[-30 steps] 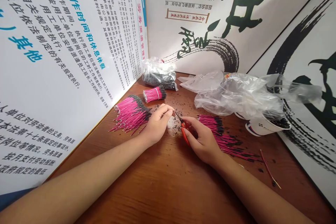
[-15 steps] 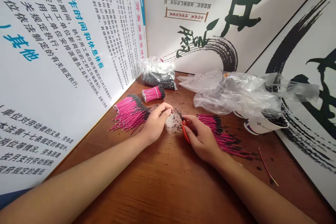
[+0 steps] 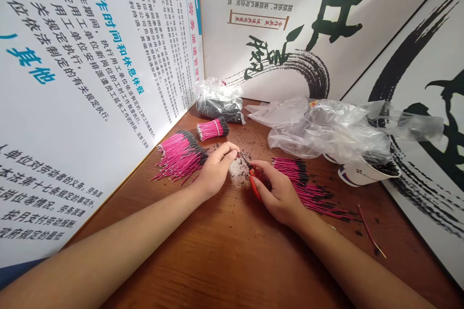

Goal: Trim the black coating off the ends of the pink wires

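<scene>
My left hand (image 3: pixel 216 172) is closed in a pinch over the middle of the table; whatever lies between its fingertips is too small to make out. My right hand (image 3: pixel 277 192) grips small scissors or snips with red-orange handles (image 3: pixel 254 186). Their dark tip points at the left fingertips and appears to meet them. Left of my left hand lies a loose pile of pink wires with black ends (image 3: pixel 181 157). More pink and black wires (image 3: pixel 308 186) lie beside my right hand, partly hidden by it.
A banded wire bundle (image 3: pixel 213 129) sits near a clear bag of black pieces (image 3: pixel 219 104). Plastic bags (image 3: pixel 319 128) lie over white paper cups (image 3: pixel 366 174) at the right. Black bits (image 3: pixel 239 174) are scattered on the wooden table (image 3: pixel 203 260). A single wire (image 3: pixel 371 231) lies front right. Printed boards surround the table.
My right hand has moved the tool slightly left, so its tip is now at the left fingertips. My left hand has barely moved.
</scene>
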`<state>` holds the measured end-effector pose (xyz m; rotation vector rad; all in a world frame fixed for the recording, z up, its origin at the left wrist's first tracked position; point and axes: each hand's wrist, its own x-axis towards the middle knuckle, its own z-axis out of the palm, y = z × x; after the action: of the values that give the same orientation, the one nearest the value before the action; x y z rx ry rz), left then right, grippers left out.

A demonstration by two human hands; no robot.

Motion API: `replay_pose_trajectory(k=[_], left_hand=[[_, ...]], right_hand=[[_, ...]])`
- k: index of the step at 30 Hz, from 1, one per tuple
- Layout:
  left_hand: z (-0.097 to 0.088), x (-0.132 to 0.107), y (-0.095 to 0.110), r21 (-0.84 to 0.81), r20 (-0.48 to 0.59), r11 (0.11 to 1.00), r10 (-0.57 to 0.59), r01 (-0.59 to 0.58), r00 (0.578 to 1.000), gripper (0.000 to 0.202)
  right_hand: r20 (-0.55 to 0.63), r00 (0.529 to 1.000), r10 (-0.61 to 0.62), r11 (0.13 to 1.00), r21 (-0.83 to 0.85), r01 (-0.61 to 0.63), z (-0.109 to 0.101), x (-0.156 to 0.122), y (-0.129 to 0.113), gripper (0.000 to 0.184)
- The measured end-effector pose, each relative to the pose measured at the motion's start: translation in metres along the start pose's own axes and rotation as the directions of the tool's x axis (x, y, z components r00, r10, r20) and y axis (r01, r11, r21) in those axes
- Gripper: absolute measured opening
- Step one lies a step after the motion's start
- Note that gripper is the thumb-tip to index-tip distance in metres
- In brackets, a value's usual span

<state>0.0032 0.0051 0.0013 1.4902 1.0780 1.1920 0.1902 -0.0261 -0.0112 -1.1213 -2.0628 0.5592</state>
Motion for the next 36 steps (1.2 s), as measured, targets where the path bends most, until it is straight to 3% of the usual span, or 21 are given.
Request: replay_pose_trajectory(k=[36], left_hand=[[-0.0020, 0.0003, -0.0091, -0.053, 0.063, 0.999, 0.002, 0.001, 0.998, 0.022]], right_hand=[[0.005, 0.999, -0.037, 0.999, -0.006, 0.037, 0.0006, 0.0007, 0.0016, 0.031]])
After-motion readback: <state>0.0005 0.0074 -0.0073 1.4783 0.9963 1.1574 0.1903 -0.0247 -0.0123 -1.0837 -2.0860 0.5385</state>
